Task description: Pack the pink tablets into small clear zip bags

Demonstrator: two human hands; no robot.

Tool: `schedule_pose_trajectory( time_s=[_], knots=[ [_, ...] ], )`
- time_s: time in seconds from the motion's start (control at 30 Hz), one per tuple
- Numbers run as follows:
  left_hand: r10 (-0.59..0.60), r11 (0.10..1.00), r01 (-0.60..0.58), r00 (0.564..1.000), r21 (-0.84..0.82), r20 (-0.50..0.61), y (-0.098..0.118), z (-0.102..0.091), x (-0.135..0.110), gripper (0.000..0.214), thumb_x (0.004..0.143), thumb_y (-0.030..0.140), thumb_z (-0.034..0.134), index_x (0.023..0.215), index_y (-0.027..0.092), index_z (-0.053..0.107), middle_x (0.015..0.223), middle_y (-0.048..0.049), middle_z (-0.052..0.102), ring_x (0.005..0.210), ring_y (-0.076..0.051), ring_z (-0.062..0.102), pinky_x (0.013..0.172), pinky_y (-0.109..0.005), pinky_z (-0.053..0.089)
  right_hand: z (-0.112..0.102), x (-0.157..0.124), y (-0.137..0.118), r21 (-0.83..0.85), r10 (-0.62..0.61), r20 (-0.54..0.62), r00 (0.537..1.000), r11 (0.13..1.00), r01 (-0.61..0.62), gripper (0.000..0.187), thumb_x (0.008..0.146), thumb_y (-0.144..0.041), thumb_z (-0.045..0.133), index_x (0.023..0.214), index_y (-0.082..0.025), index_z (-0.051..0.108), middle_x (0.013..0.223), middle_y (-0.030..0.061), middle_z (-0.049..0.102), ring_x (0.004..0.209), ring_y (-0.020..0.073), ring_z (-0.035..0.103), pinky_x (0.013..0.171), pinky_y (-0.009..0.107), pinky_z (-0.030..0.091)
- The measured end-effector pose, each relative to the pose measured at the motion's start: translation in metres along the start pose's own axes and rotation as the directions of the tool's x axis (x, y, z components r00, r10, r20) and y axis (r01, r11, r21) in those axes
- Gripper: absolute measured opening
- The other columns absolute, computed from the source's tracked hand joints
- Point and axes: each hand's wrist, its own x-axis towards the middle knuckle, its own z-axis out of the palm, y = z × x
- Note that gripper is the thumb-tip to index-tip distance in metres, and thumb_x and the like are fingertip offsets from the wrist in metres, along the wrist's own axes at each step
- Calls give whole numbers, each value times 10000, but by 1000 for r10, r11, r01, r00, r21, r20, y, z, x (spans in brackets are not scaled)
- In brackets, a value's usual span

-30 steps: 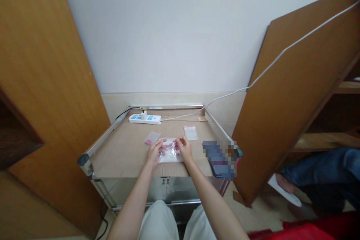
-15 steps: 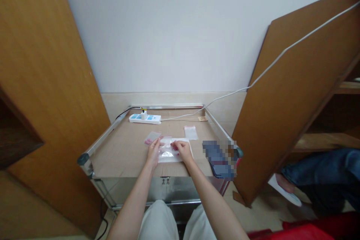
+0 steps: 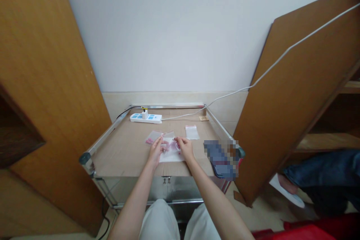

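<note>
Over the front middle of the cart top, my left hand (image 3: 155,152) and my right hand (image 3: 185,147) face each other. A small clear plastic bag (image 3: 171,145), pinkish and shiny, is pinched between the fingers of both. Beneath it lies a flat white sheet or pouch (image 3: 172,158). Small dark red pieces (image 3: 179,152) show beside my right fingers; their kind is too small to make out. Just beyond my left hand rests another clear bag (image 3: 153,135), with pink bits at its left end. A stack of flat clear bags (image 3: 192,132) lies beyond my right hand.
A white power strip (image 3: 146,118) with a plug stands at the back left, its white cable (image 3: 225,95) running right. A pixelated dark item (image 3: 219,159) lies at the right edge. Wooden panels (image 3: 270,101) flank the cart. A person's leg (image 3: 323,168) is at far right.
The clear bag has been lifted and gathered between my hands, where it lay flatter over the white sheet before. My right hand has shifted slightly up and away from the red pieces.
</note>
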Motion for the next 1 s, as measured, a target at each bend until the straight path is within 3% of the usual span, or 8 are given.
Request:
schedule_pose_trajectory(
  time_s=[0.17,0.37,0.53,0.63,0.77,0.9,1.0],
  knots=[
    [5,1000,-5,1000,-5,14,-2,-1,1,538,628,439,570,1062,141,459,697,-29,609,427,-67,516,467,-198,387,-6,18,-10,61,15,-61,998,998,-11,322,706,-408,452,678,-145,635,680,61,649,612,158,566,553,252,417],
    [-4,1000,3,1000,31,25,-1,-2,2,487,632,434,561,1012,140,478,696,-24,611,436,-63,520,466,-187,373,-34,57,-9,-49,-75,-134,988,996,69,313,690,-413,466,669,-136,610,693,67,639,671,167,571,632,275,424],
    [-6,1000,6,1000,29,26,-4,-4,4,475,624,408,575,997,130,477,690,-27,610,442,-67,525,475,-192,375,-59,80,-2,-203,-104,-116,988,976,79,265,617,-324,557,781,-118,587,800,108,634,715,187,579,656,301,433],
    [3,999,-4,999,34,32,-5,-4,5,463,626,398,576,987,125,477,688,-28,610,445,-69,528,475,-192,371,-70,85,6,-399,-108,-91,990,915,63,226,614,-222,541,807,-110,575,828,118,628,756,200,577,692,314,428],
    [5,999,-6,999,39,37,-5,-4,5,459,627,399,574,979,121,475,684,-31,609,443,-72,527,472,-193,369,-77,83,21,-651,-107,-56,993,757,45,250,611,-128,494,847,-104,570,853,126,620,795,215,569,729,319,413],
    [3,999,-4,999,38,34,-5,-3,4,456,620,396,580,973,125,483,677,-22,607,442,-67,521,479,-193,367,-78,79,29,-774,-123,-39,992,632,48,270,608,-109,492,866,-101,573,861,141,615,806,224,563,727,295,406],
    [4,999,-6,999,35,33,-4,-3,3,458,619,390,583,975,121,482,675,-23,605,443,-65,518,478,-191,363,-76,75,29,-807,-128,-38,991,588,44,285,606,-105,499,881,-84,574,877,166,603,828,240,554,739,293,393]
  ],
)
